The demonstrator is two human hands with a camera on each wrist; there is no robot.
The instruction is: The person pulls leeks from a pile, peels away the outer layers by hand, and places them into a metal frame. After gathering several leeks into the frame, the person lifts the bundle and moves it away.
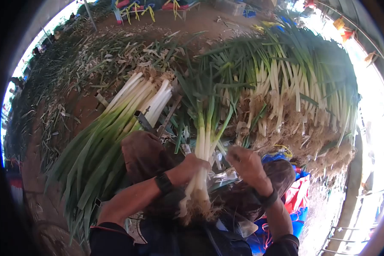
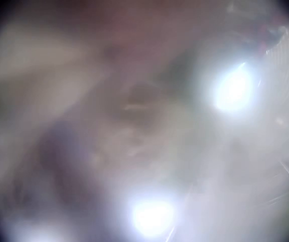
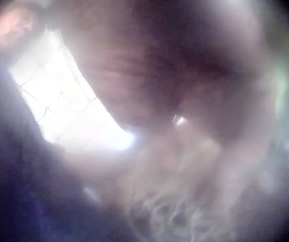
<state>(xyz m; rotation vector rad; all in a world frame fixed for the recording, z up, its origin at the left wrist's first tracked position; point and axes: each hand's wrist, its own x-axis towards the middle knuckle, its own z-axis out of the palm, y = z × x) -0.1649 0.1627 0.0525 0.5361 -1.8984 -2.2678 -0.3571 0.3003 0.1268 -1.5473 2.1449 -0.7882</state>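
Note:
In the head view the left hand [image 1: 191, 167] grips a small bunch of green onions [image 1: 203, 143] by the white stalks, held upright between the knees with the roots down and the green leaves up. Just right of the bunch is the right hand [image 1: 246, 164], raised and apart from the stalks, its fingers bent; whether it pinches something thin is too blurred to tell. The left wrist view is a blur. Pale, stringy roots [image 3: 169, 214] show low in the right wrist view, below a dark blurred shape.
A trimmed-looking pile of long onions [image 1: 115, 111] lies on the left, roots away. On the right is a large heap of onions [image 1: 281, 81] with soil-covered roots. Loose leaves [image 1: 94, 59] litter the ground behind; red and blue bags [image 1: 296, 196] lie beside the right knee.

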